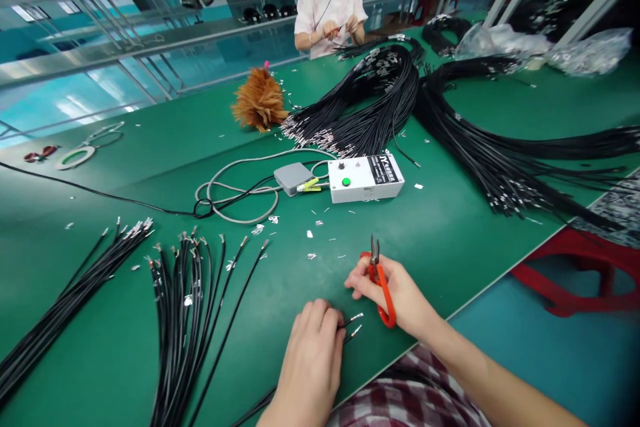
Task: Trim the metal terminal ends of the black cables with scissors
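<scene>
My left hand (313, 353) is closed on two black cables near the table's front edge. Their stripped ends (356, 323) stick out to the right, past the fingers. To the right and a little higher, my right hand (383, 283) holds red-handled scissors (387, 300), whose dark metal tips point up and away from me. Left of my hands lie loose black cables (185, 320) with frayed, bare ends, and farther left another bundle (75, 307) fans out. Ahead, a white box (365, 180) with a green button rests on the green table (280, 267).
Large black cable bundles (370, 93) spread across the back and right. An orange feather duster (260, 99), a grey box (293, 179) and looped grey cord lie mid-table. A person (330, 7) works across the table. A red stool (580, 273) stands beyond the right edge.
</scene>
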The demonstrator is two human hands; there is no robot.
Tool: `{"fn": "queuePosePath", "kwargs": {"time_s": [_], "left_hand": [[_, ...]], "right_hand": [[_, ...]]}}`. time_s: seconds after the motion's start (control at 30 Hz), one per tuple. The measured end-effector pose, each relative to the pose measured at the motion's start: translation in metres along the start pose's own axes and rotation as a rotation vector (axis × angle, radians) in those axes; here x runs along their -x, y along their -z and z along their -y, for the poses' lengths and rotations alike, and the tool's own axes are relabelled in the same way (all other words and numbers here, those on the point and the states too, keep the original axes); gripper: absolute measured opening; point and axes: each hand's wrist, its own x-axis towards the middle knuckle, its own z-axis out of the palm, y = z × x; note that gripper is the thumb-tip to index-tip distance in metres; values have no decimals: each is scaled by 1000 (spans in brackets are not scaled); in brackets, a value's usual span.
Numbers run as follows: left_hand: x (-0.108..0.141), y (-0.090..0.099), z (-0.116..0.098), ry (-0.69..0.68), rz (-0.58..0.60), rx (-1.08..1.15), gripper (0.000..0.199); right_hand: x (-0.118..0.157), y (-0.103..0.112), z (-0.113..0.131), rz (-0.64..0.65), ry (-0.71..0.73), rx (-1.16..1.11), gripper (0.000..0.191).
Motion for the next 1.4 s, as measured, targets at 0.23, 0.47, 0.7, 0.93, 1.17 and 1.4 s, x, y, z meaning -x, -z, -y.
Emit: {"fn": "queuePosePath", "kwargs": {"time_s": [0.23, 0.47, 0.7, 0.93, 1.17, 1.4], "left_hand": [[-4, 32, -7, 227, -50, 350, 10], [0, 28, -15, 195, -204, 303, 10], [3, 22, -19, 232, -364, 325, 7], [2, 26, -23, 288, -342, 412, 6], [-3, 34, -20, 342, -211, 576, 8], [-10, 43, -18, 562, -6, 965, 28]], "right_hand": [[13, -7, 5, 28, -34, -197, 32], [17, -29, 11, -30, -4, -243, 34], [15, -37, 13, -53, -17, -300, 35], [14, -35, 13, -8, 28, -252, 27], [15, -35, 21, 0, 100, -70, 25], [15, -38, 19, 16, 69, -71, 28]]}}
